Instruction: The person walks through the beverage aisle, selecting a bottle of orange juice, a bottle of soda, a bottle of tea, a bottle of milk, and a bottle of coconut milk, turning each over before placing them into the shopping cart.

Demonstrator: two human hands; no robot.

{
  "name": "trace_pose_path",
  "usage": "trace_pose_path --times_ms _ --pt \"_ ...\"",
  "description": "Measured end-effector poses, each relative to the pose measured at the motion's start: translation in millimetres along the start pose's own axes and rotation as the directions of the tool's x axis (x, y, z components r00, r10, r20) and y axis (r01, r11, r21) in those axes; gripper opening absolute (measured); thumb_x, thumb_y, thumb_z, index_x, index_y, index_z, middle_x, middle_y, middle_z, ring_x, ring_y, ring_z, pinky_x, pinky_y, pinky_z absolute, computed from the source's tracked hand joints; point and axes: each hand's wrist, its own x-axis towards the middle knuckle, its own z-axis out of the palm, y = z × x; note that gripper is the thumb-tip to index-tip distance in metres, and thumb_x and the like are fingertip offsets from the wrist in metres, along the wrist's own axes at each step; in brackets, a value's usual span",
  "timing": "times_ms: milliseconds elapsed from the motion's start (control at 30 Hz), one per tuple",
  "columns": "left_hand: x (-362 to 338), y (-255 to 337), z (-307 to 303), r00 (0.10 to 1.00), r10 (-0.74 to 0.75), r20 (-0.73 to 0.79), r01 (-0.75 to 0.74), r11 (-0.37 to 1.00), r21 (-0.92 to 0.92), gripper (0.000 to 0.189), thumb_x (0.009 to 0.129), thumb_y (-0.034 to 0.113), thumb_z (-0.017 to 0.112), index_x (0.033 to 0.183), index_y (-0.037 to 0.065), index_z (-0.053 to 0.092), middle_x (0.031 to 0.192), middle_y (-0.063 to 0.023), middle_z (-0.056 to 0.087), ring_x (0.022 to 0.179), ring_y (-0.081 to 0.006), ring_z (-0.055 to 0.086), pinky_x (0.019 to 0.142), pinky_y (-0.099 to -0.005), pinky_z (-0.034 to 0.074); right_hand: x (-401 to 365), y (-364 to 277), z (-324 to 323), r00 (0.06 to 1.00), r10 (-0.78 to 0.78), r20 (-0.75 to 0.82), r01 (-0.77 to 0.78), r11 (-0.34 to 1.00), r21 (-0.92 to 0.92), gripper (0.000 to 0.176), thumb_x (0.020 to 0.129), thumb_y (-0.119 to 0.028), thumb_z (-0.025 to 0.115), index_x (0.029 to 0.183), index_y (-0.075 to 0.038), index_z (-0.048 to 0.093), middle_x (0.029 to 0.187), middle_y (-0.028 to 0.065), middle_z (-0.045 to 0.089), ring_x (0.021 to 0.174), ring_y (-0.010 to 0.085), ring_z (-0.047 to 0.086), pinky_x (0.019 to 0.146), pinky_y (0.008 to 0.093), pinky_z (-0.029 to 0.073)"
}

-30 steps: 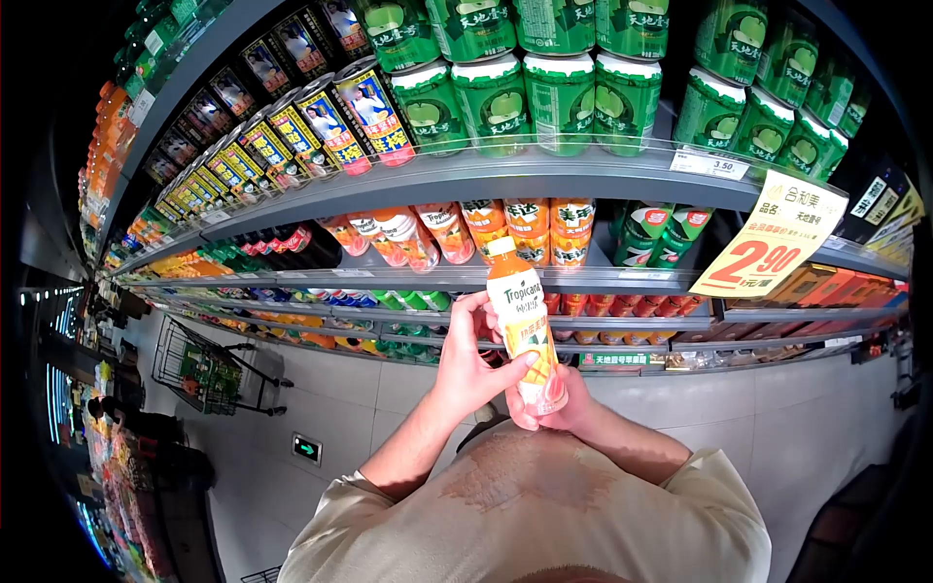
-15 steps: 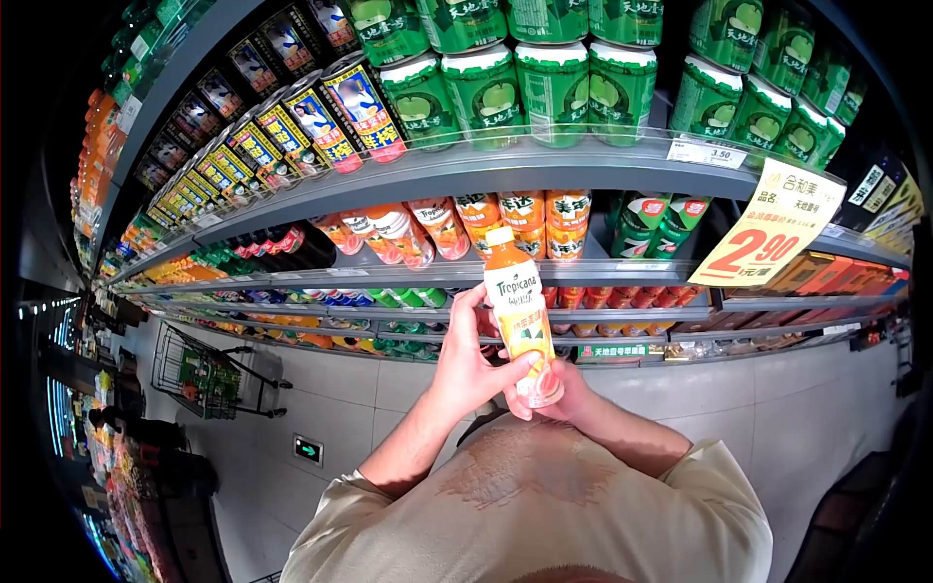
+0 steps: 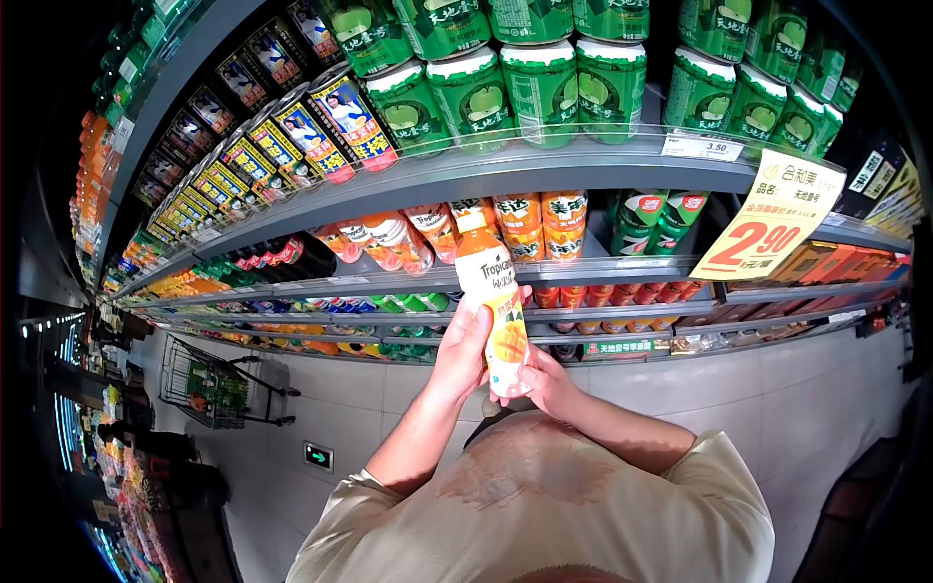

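I have the bottle in both hands, in front of my chest, cap uppermost and leaning a little to my left. My left hand is curled around its middle, thumb along the left side, fingertips showing past the right edge. My right hand is closed about the base, thumb on the lower front and fingertips showing under it. The label faces me, with "Tropicana" above a picture of mango. Beyond runs the shelf, green cans stacked on it and orange bottles on the level below. To the right hangs a yellow price sign reading 2.90. A cart stands on the floor to my left, near a green arrow sign.
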Motion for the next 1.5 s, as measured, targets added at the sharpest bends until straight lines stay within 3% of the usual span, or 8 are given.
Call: trace_pose_path --times_ms 300,667,833,967,1133,1233,1367,1500 --pt "0 -29 -9 0.993 0.052 -0.107 -0.008 0.926 0.378 0.048 0.109 0.027 0.035 0.149 0.001 0.032 0.137 -0.0094 0.054 0.123 -0.0155 0.053 0.104 -0.0327 0.043 -5 2 6 0.918 -0.350 -0.189 0.268 0.895 -0.357 0.049 0.085 -0.008 0.072 0.121 -0.003 0.041 0.108 0.0075 0.058 0.098 0.0109 0.058 0.083 0.0294 0.051" --pt "3 -29 -15 0.979 -0.083 -0.186 0.094 0.994 0.051 0.049 0.109 0.029 0.037 0.150 0.003 0.031 0.137 -0.0098 0.053 0.123 -0.0163 0.053 0.105 -0.0327 0.043 3 8 -5 0.866 -0.475 -0.155 0.373 0.821 -0.432 0.044 0.097 -0.019 0.055 0.131 -0.002 0.036 0.117 0.0121 0.055 0.101 0.0161 0.059 0.086 0.0298 0.050" --pt "2 -26 -18 0.977 -0.168 -0.130 0.158 0.984 -0.078 0.049 0.107 0.039 0.036 0.140 0.003 0.042 0.135 -0.0182 0.057 0.118 -0.0239 0.060 0.103 -0.0396 0.048 6 3 -9 0.976 -0.169 0.137 0.111 0.929 0.353 0.065 0.100 -0.050 0.048 0.146 -0.008 0.029 0.122 0.0152 0.055 0.103 0.0237 0.061 0.073 0.0388 0.054" --pt "-1 -34 -15 0.990 -0.067 -0.123 0.087 0.982 0.167 0.051 0.106 0.038 0.042 0.142 0.002 0.038 0.136 -0.0159 0.056 0.119 -0.0228 0.058 0.102 -0.0388 0.047 6 13 -13 0.987 -0.123 0.099 0.069 0.899 0.432 0.079 0.090 -0.064 0.056 0.143 -0.009 0.033 0.116 0.0123 0.058 0.088 0.0222 0.060 0.064 0.0399 0.051" --pt "-2 -13 5 0.997 0.065 -0.048 -0.034 0.883 0.469 0.052 0.091 0.005 0.068 0.135 0.001 0.040 0.118 -0.0067 0.059 0.112 -0.0131 0.056 0.096 -0.0315 0.047 -1 2 0 0.924 -0.369 -0.102 0.334 0.907 -0.256 0.072 0.089 -0.014 0.071 0.145 -0.003 0.026 0.132 0.0122 0.053 0.123 0.0194 0.053 0.104 0.0362 0.041" --pt "5 -16 1 0.985 0.101 -0.137 -0.037 0.913 0.407 0.048 0.092 0.004 0.067 0.133 0.001 0.042 0.115 -0.0064 0.061 0.105 -0.0116 0.059 0.091 -0.0305 0.050 1 2 -6 0.904 -0.423 -0.056 0.363 0.832 -0.420 0.072 0.089 -0.006 0.069 0.146 -0.002 0.026 0.131 0.0119 0.053 0.121 0.0177 0.054 0.101 0.0346 0.044" --pt "13 -7 -14 0.991 -0.071 -0.117 0.076 0.996 0.038 0.042 0.102 0.031 0.054 0.130 0.000 0.047 0.116 -0.0125 0.063 0.099 -0.0174 0.063 0.084 -0.0307 0.054 13 16 -14 0.971 -0.237 0.007 0.227 0.937 0.264 0.081 0.093 -0.042 0.068 0.150 -0.004 0.024 0.141 0.0139 0.048 0.131 0.0221 0.049 0.106 0.0395 0.042" --pt "16 -9 -9 0.997 0.033 -0.063 -0.027 0.996 0.088 0.060 0.102 0.050 0.047 0.134 -0.001 0.046 0.125 -0.0181 0.060 0.092 -0.0200 0.065 0.077 -0.0319 0.056 8 2 -14 0.968 -0.072 0.239 -0.030 0.918 0.396 0.083 0.091 -0.052 0.065 0.150 -0.007 0.028 0.143 0.0148 0.048 0.128 0.0322 0.053 0.097 0.0459 0.048"
